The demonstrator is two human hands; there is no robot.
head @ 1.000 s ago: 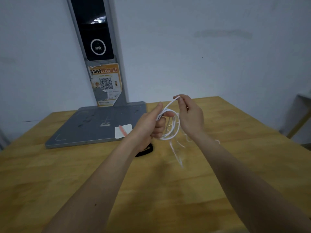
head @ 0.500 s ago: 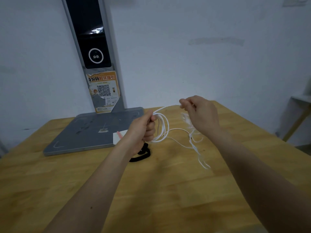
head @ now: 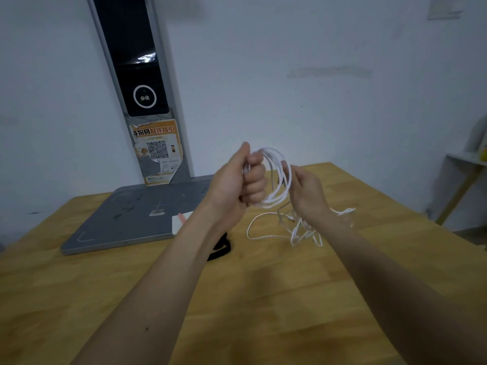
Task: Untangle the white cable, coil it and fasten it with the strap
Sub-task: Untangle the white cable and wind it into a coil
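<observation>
Head view shows the left hand (head: 238,184) fisted around several loops of thin white cable (head: 278,180) above the wooden table's (head: 263,299) far edge. The right hand (head: 307,192) pinches the strand, loose tail lying tangled below. Feeding each turn evenly matters; the black strap (head: 221,248) waits nearby.

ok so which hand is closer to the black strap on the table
Left. The left hand holds the cable coils above and slightly right of the strap, whose forearm partly covers it; the right hand is farther right.

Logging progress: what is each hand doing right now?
Left hand: fist closed on the white cable coil.
Right hand: fingers pinching a loop of it.
</observation>
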